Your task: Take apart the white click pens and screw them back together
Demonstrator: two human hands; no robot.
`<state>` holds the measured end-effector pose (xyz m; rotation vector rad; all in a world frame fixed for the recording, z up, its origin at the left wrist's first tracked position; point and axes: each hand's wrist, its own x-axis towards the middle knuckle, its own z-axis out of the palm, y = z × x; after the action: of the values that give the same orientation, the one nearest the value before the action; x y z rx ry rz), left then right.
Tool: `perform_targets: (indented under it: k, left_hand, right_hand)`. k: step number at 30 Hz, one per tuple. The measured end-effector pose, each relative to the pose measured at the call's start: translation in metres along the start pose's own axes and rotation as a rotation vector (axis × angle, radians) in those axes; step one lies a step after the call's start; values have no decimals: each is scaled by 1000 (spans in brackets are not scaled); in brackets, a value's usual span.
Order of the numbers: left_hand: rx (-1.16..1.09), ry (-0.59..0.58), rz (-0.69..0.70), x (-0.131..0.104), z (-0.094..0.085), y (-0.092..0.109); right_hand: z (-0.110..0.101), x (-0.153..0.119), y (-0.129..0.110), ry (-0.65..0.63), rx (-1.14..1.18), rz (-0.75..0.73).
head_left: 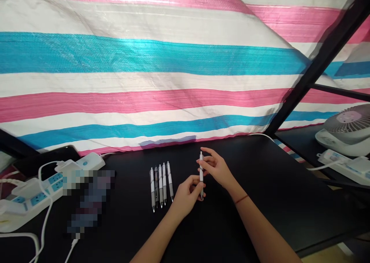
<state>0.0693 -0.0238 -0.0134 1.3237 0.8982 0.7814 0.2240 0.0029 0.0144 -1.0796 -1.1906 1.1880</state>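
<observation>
Both hands hold one white pen (201, 173) upright in the picture over the black table. Low on its barrel, near the tip, the fingers and thumb of my left hand (187, 193) pinch it. My right hand (216, 168) grips the upper part between thumb and fingers, just below the push button. To the left of my left hand, several pens (160, 184) lie side by side in a row, tips toward me. Most are white with grey grips; one among them, a dark pen (156, 184), looks grey or see-through.
At the left lie a white power strip (83, 165) with plugs and cables, a dark phone-like object (46, 157) and a pixelated device (92, 201) on a white cable (73, 243). A striped sheet (144, 82) hangs behind. To the right are a black frame post (306, 78), a fan (347, 128) and another power strip (347, 166).
</observation>
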Motion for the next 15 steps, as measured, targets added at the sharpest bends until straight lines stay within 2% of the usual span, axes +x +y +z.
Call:
perform_targets:
  k: [3, 5, 7, 11, 13, 15]
  left_hand:
    - [2, 137, 45, 2, -4, 0]
    - [-14, 257, 96, 4, -9, 1]
    - [-44, 328, 130, 5, -16, 2]
    - [-54, 369, 147, 8, -24, 3]
    - [-50, 353, 131, 8, -25, 3]
    - [-54, 344, 103, 9, -23, 3]
  right_hand:
    - [0, -2, 1, 5, -96, -64]
    - [2, -5, 0, -70, -243, -114]
    - [6, -9, -1, -191, -399, -157]
    - [17, -15, -5, -291, -492, -187]
    - [19, -15, -4, -281, -497, -187]
    - [17, -12, 1, -218, -527, -185]
